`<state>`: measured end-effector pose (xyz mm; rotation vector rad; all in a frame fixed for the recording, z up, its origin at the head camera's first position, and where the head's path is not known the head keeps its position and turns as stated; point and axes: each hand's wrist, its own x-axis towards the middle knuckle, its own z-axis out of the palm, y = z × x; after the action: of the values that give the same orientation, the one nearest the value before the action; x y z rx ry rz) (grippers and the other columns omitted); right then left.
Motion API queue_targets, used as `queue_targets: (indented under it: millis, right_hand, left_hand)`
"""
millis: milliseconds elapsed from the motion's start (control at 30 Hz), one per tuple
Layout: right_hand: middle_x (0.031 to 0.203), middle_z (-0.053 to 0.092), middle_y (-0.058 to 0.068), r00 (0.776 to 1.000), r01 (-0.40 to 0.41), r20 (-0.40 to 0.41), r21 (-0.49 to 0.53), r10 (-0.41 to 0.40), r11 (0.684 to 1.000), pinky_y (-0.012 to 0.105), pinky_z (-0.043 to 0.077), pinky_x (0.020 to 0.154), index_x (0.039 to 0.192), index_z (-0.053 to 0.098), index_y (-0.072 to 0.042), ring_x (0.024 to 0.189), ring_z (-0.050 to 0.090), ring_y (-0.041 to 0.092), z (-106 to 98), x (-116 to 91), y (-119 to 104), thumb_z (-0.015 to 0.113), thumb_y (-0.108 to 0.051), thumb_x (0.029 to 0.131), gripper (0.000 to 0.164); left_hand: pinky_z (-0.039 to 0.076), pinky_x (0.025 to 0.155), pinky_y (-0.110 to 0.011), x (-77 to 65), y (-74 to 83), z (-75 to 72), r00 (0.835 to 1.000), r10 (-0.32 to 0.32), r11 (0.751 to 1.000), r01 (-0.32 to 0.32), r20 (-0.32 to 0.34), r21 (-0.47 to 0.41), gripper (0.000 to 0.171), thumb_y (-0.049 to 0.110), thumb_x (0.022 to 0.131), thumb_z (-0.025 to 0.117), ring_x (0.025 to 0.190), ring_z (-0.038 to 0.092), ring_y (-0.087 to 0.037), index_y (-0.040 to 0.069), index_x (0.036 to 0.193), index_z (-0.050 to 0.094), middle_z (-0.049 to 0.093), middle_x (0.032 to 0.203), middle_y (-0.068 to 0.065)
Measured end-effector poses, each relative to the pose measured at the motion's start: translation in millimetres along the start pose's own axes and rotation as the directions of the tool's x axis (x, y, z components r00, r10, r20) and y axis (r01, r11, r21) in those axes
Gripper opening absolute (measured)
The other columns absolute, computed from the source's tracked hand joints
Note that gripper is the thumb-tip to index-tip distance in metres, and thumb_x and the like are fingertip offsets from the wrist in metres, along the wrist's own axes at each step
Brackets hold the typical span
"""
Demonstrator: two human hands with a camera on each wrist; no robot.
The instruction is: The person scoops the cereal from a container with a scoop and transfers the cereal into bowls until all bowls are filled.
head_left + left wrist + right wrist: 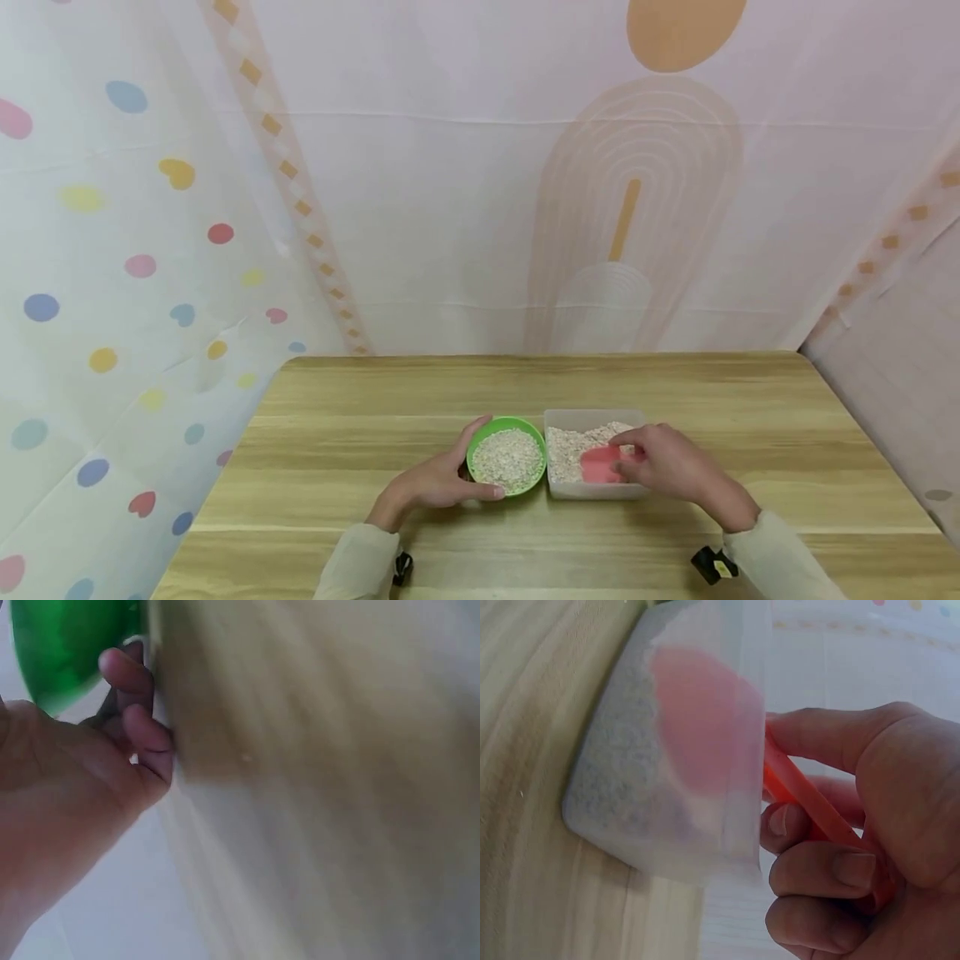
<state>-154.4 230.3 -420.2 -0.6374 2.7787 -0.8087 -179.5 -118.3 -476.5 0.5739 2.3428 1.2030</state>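
As a person in pale sleeves (358, 560) sits or stands at a wood-grained surface (510, 554), both hands are occupied at its middle. The left hand (437, 479) holds a green bowl (508, 422) from its left side, thumb along the near rim and forefinger toward the far edge; the left wrist view, partly blurred, shows other fingers bent close to the bowl's outer wall. Pale flakes (508, 461) fill much of the bowl.

Just to the right stands a translucent container (597, 492), its rim close beside the bowl's; whether the two touch cannot be told. More flakes lie inside it. The right hand (667, 464) grips the handle of a pinkish-red scoop (597, 467), thumb and fingers closed around it, with the scoop's head inside the container among the flakes. Dark devices sit at both wrists, near the sleeve cuffs. Beyond the far edge hangs a pale cloth (450, 208) printed with arches, and to the left a white one (142, 217) with coloured dots and hearts.
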Motion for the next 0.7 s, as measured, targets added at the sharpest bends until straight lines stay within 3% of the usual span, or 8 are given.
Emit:
queue_targets:
  millis: [133, 300, 500, 700]
  right_hand:
    - [0.059, 0.048, -0.009, 1.000, -0.018, -0.015, 0.016, 0.018, 1.000, 0.021, 0.031, 0.049, 0.115, 0.071, 0.001, 0.052, 0.034, 0.003, 4, -1, -3, 0.072, -0.017, 0.089, 0.032]
    - [0.064, 0.056, -0.008, 0.995, -0.090, -0.036, 0.034, 0.092, 0.995, 0.024, 0.038, 0.051, 0.116, 0.071, 0.000, 0.055, 0.043, 0.007, 7, -2, -8, 0.072, -0.019, 0.090, 0.032]
    - [0.063, 0.053, -0.004, 0.985, -0.161, -0.060, 0.047, 0.164, 0.986, 0.024, 0.036, 0.050, 0.116, 0.072, -0.002, 0.056, 0.044, 0.010, 11, -1, -13, 0.073, -0.019, 0.089, 0.031]
    - [0.062, 0.051, -0.003, 0.976, -0.197, -0.083, 0.070, 0.203, 0.978, 0.025, 0.035, 0.049, 0.116, 0.072, -0.002, 0.055, 0.043, 0.011, 15, 2, -16, 0.072, -0.017, 0.089, 0.031]
  left_hand:
    - [0.033, 0.110, -0.062, 0.7, 9.5, -1.2, 0.993, 0.024, 0.997, -0.016, -0.115, 0.070, 0.101, 0.048, 0.079, 0.081, 0.137, 0.037, -0.036, 0.017, 0.157, 0.025, 0.037, 0.151, -0.019]
    - [0.043, 0.100, -0.057, 2.7, 29.6, 1.0, 0.963, 0.073, 0.977, -0.017, -0.259, 0.212, 0.091, 0.056, 0.078, 0.078, 0.126, 0.041, -0.030, 0.014, 0.150, 0.042, 0.046, 0.138, -0.014]
    - [0.039, 0.105, -0.054, 10.4, 49.1, 5.7, 0.947, 0.201, 0.934, -0.107, -0.251, 0.341, 0.085, 0.057, 0.079, 0.076, 0.129, 0.043, -0.029, 0.013, 0.146, 0.047, 0.052, 0.138, -0.009]
    - [0.035, 0.108, -0.055, 22.8, 56.1, 10.0, 0.956, 0.218, 0.912, -0.128, -0.196, 0.390, 0.088, 0.055, 0.077, 0.079, 0.129, 0.043, -0.032, 0.013, 0.147, 0.047, 0.053, 0.141, -0.010]
